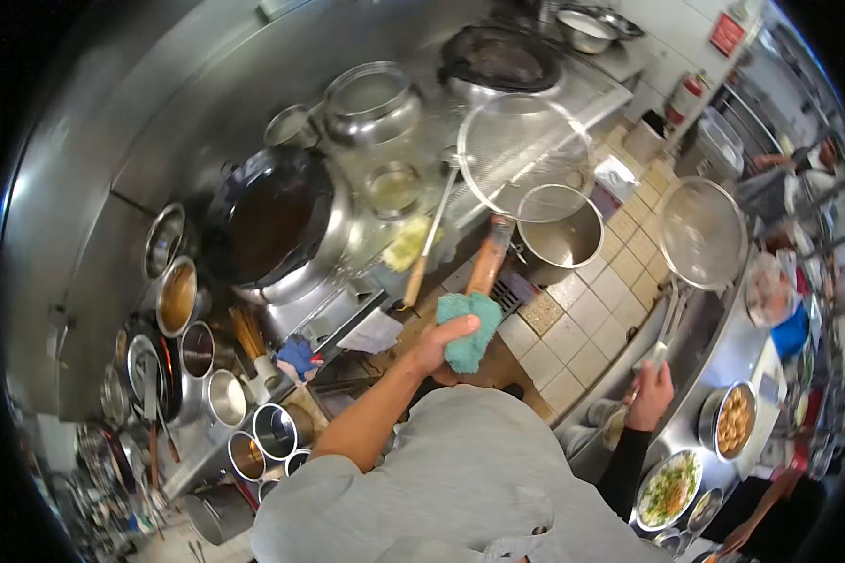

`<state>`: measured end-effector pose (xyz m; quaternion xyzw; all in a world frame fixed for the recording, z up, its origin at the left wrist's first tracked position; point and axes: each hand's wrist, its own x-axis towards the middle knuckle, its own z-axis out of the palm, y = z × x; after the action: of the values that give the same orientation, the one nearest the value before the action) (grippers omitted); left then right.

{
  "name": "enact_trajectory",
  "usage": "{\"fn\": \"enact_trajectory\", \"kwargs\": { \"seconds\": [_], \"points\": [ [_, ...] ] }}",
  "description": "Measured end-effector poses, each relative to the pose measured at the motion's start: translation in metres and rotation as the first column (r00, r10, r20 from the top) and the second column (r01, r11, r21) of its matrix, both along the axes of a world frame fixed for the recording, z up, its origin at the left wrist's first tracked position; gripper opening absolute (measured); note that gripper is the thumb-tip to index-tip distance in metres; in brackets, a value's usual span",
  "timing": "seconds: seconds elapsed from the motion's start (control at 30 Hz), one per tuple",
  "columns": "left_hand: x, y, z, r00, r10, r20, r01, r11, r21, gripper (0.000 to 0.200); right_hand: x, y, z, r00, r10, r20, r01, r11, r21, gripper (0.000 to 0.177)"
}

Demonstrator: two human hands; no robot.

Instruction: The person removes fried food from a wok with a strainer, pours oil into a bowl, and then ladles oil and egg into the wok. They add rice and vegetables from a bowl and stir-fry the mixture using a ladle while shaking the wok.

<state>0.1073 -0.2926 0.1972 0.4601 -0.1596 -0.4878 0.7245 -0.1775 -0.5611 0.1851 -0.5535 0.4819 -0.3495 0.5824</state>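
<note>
My left hand [438,347] is closed around a green cloth [469,324], which covers the end of a thick wooden handle [487,263]. This handle leads up to a large round mesh strainer [526,159] over the metal counter edge. My right hand [650,399], below a black sleeve, grips the metal handle [668,328] of a second round strainer [704,230] beside the right counter. Under the first strainer's rim stands a deep metal pot [561,246]. A ladle with a wooden handle [416,282] leans at the counter edge, left of the cloth.
A dark wok [270,220] and a large metal pot [371,103] occupy the left range. Sauce containers [227,398] cluster at lower left. On the right counter are a plate of chopped food [668,490] and a food bowl [734,420]. Other people's arms [765,516] show at right.
</note>
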Motion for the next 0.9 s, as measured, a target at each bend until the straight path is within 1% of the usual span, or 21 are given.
{"fn": "enact_trajectory", "kwargs": {
  "seconds": [0.03, 0.1, 0.17, 0.23, 0.27, 0.3, 0.37, 0.4, 0.43, 0.47, 0.5, 0.53, 0.57, 0.6, 0.63, 0.67, 0.7, 0.77, 0.8, 0.83, 0.9],
  "points": [
    [0.012, 0.014, -0.009, 0.995, 0.096, -0.028, -0.096, 0.995, 0.024, 0.036, 0.031, 0.01, 0.004, 0.995, 0.094, -0.036, -0.094, 0.996, 0.013, 0.026],
    [0.038, 0.039, -0.027, 0.959, 0.271, -0.081, -0.265, 0.961, 0.08, 0.038, 0.099, 0.038, 0.014, 0.962, 0.266, 0.057, -0.271, 0.957, 0.103, 0.022],
    [0.067, 0.054, -0.055, 0.923, 0.367, -0.113, -0.361, 0.93, 0.071, 0.04, 0.159, 0.061, -0.004, 0.903, 0.414, 0.119, -0.429, 0.884, 0.185, 0.022],
    [0.095, 0.061, -0.073, 0.891, 0.434, -0.135, -0.431, 0.901, 0.05, 0.042, 0.223, 0.1, 0.002, 0.834, 0.53, 0.155, -0.552, 0.801, 0.232, 0.025],
    [0.107, 0.067, -0.081, 0.905, 0.389, -0.171, -0.39, 0.92, 0.029, 0.042, 0.253, 0.119, 0.0, 0.811, 0.549, 0.2, -0.584, 0.769, 0.259, 0.026],
    [0.116, 0.068, -0.094, 0.896, 0.404, -0.185, -0.409, 0.912, 0.008, 0.041, 0.28, 0.136, -0.006, 0.788, 0.564, 0.246, -0.615, 0.735, 0.286, 0.026],
    [0.129, 0.059, -0.123, 0.877, 0.431, -0.214, -0.447, 0.894, -0.031, 0.039, 0.327, 0.161, -0.027, 0.756, 0.597, 0.269, -0.655, 0.682, 0.326, 0.025],
    [0.134, 0.053, -0.142, 0.894, 0.307, -0.328, -0.357, 0.928, -0.106, 0.038, 0.345, 0.169, -0.041, 0.742, 0.624, 0.243, -0.668, 0.662, 0.339, 0.025],
    [0.138, 0.047, -0.16, 0.889, 0.172, -0.424, -0.275, 0.942, -0.193, 0.036, 0.363, 0.179, -0.052, 0.756, 0.609, 0.239, -0.651, 0.666, 0.365, 0.024],
    [0.143, 0.047, -0.169, 0.866, 0.033, -0.499, -0.202, 0.936, -0.288, 0.035, 0.374, 0.186, -0.062, 0.755, 0.627, 0.193, -0.65, 0.672, 0.356, 0.022],
    [0.144, 0.054, -0.158, 0.836, 0.129, -0.533, -0.278, 0.937, -0.209, 0.034, 0.385, 0.189, -0.071, 0.748, 0.646, 0.149, -0.652, 0.675, 0.345, 0.021],
    [0.139, 0.062, -0.147, 0.796, 0.225, -0.561, -0.351, 0.928, -0.126, 0.034, 0.393, 0.191, -0.08, 0.784, 0.61, 0.113, -0.603, 0.706, 0.372, 0.017],
    [0.133, 0.073, -0.128, 0.746, 0.321, -0.583, -0.421, 0.906, -0.041, 0.033, 0.398, 0.193, -0.09, 0.786, 0.613, 0.088, -0.603, 0.727, 0.329, 0.014],
    [0.128, 0.092, -0.111, 0.795, 0.409, -0.448, -0.454, 0.891, 0.009, 0.034, 0.401, 0.19, -0.114, 0.75, 0.658, 0.073, -0.653, 0.718, 0.241, 0.013],
    [0.124, 0.11, -0.099, 0.792, 0.457, -0.405, -0.496, 0.868, 0.008, 0.036, 0.402, 0.184, -0.131, 0.717, 0.695, 0.055, -0.694, 0.704, 0.152, 0.013],
    [0.118, 0.13, -0.09, 0.786, 0.499, -0.364, -0.533, 0.846, 0.01, 0.037, 0.401, 0.184, -0.131, 0.716, 0.698, 0.009, -0.683, 0.697, 0.219, 0.014],
    [0.115, 0.15, -0.082, 0.777, 0.539, -0.326, -0.566, 0.824, 0.014, 0.039, 0.405, 0.183, -0.125, 0.707, 0.706, -0.052, -0.681, 0.698, 0.221, 0.016],
    [0.12, 0.194, -0.069, 0.672, 0.57, -0.473, -0.59, 0.798, 0.122, 0.048, 0.404, 0.186, -0.103, 0.679, 0.712, -0.178, -0.674, 0.701, 0.236, 0.019],
    [0.13, 0.21, -0.063, 0.612, 0.616, -0.495, -0.639, 0.755, 0.149, 0.055, 0.406, 0.174, -0.126, 0.658, 0.728, -0.191, -0.725, 0.682, 0.1, 0.024],
    [0.145, 0.221, -0.06, 0.551, 0.658, -0.513, -0.683, 0.709, 0.177, 0.063, 0.406, 0.167, -0.131, 0.624, 0.739, -0.253, -0.756, 0.653, 0.043, 0.025],
    [0.172, 0.241, -0.061, 0.49, 0.733, -0.472, -0.746, 0.632, 0.208, 0.069, 0.409, 0.159, -0.136, 0.559, 0.743, -0.368, -0.814, 0.576, -0.073, 0.026]
  ]
}}
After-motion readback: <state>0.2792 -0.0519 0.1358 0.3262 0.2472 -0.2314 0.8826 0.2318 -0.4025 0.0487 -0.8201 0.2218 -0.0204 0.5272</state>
